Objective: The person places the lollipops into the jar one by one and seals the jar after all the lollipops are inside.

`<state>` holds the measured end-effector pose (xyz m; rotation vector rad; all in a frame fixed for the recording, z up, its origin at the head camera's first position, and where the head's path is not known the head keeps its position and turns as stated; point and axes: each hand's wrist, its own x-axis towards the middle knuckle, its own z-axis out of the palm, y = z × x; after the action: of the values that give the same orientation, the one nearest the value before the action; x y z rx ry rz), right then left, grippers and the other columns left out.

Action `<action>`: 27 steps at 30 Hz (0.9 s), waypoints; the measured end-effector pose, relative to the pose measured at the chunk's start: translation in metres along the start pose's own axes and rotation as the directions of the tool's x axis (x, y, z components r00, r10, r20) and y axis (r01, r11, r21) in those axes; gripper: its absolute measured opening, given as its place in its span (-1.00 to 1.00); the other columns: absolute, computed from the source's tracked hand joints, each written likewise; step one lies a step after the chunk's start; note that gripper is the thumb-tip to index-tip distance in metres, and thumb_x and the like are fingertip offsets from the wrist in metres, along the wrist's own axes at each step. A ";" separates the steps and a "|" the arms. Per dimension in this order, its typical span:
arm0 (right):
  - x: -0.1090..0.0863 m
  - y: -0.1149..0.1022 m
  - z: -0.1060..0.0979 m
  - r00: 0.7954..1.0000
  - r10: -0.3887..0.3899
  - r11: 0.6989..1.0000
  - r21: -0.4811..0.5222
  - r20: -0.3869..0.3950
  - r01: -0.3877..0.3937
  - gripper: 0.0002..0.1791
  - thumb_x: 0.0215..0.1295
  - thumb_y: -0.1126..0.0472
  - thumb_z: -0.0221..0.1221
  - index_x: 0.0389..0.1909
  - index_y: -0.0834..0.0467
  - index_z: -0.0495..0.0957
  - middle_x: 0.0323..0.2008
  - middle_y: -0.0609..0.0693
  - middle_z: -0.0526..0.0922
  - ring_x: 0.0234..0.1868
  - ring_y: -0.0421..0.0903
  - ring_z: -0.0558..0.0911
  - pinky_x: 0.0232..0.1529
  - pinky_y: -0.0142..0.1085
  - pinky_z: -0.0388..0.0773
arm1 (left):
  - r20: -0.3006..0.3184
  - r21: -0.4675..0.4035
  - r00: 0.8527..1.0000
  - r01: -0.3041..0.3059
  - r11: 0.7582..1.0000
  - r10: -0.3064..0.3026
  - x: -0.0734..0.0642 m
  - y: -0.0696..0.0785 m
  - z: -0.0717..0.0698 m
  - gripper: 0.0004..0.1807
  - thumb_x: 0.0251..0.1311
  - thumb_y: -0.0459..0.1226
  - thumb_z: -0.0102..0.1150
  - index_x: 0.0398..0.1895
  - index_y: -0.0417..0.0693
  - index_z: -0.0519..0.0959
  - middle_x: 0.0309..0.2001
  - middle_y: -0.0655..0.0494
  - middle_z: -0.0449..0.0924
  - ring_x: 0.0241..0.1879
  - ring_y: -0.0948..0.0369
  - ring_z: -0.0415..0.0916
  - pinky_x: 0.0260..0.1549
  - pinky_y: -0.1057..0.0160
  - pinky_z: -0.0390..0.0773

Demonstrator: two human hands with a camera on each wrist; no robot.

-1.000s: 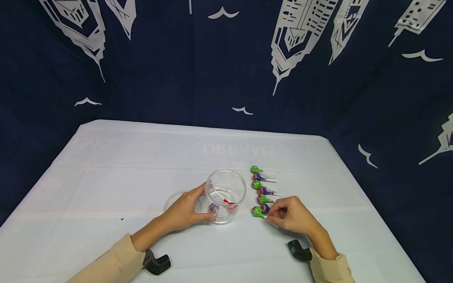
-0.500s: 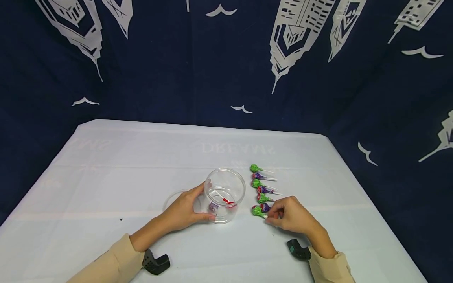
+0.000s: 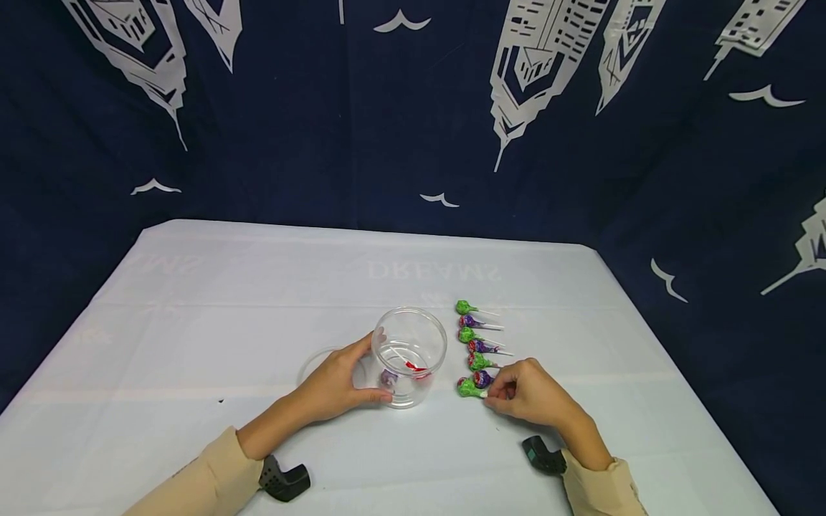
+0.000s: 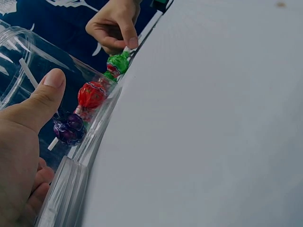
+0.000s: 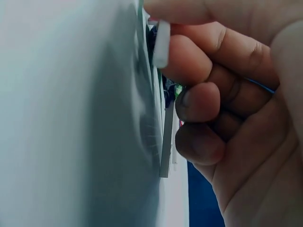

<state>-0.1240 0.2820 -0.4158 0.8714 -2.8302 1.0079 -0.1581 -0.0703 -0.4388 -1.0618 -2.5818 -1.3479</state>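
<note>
Inside clear tub (image 3: 434, 378), left hand (image 3: 332, 385) curved round it: lollipops (image 4: 69, 128) loaded. Right hand (image 3: 532, 393) pinches stick (image 5: 161, 46) of green lollipop (image 3: 470, 388); six others (image 3: 467, 335) apparently remain.

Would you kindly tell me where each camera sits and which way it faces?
Head: worn on the head, facing forward and down over the white table; left hand, right hand and tan sleeves show.
Left wrist: worn there, facing the clear round plastic jar; both hands show.
Right wrist: worn there, facing the pinched white lollipop stick; only right hand shows.
Head and left wrist share the jar and both hands.
</note>
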 end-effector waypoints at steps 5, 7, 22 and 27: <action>0.000 0.002 -0.001 0.999 -0.035 0.999 0.028 -0.008 0.035 -0.75 -0.05 0.41 0.46 -0.63 0.00 0.65 -0.67 -0.35 0.48 -0.63 -0.44 0.38 -0.70 -0.50 0.35 | 0.002 0.007 1.000 0.002 1.000 -0.002 0.000 0.000 0.000 0.12 -0.08 0.03 0.55 0.49 -0.22 0.18 0.33 -0.04 0.43 0.31 0.00 0.37 0.25 -0.06 0.39; 0.000 0.002 -0.001 0.999 -0.045 0.998 0.034 -0.013 0.045 -0.73 -0.06 0.42 0.45 -0.64 -0.01 0.65 -0.67 -0.36 0.47 -0.63 -0.44 0.37 -0.70 -0.50 0.35 | 0.002 0.011 1.000 0.003 1.000 -0.003 0.000 0.000 0.001 0.11 -0.07 0.03 0.54 0.49 -0.22 0.17 0.33 -0.05 0.43 0.31 -0.01 0.37 0.25 -0.07 0.40; -0.002 -0.002 -0.003 0.998 -0.049 0.987 0.152 -0.047 0.056 -0.72 -0.08 0.50 0.45 -0.59 0.04 0.67 -0.64 -0.24 0.51 -0.59 -0.39 0.38 -0.67 -0.47 0.38 | -0.004 0.013 1.000 0.003 1.000 -0.003 0.001 -0.001 0.002 0.10 -0.07 0.05 0.54 0.48 -0.22 0.20 0.31 -0.05 0.45 0.30 -0.02 0.38 0.23 -0.08 0.41; 0.000 -0.015 -0.005 0.994 -0.070 0.981 0.174 -0.084 0.083 -0.71 -0.15 0.60 0.41 -0.61 0.14 0.66 -0.66 -0.13 0.53 -0.59 -0.34 0.39 -0.67 -0.44 0.37 | -0.005 0.010 1.000 0.000 1.000 0.000 0.000 -0.001 0.001 0.10 -0.09 0.02 0.56 0.48 -0.22 0.20 0.31 -0.05 0.45 0.30 -0.01 0.38 0.24 -0.06 0.40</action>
<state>-0.1174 0.2752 -0.4029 0.9250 -2.6530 1.2686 -0.1585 -0.0698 -0.4396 -1.0557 -2.5821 -1.3338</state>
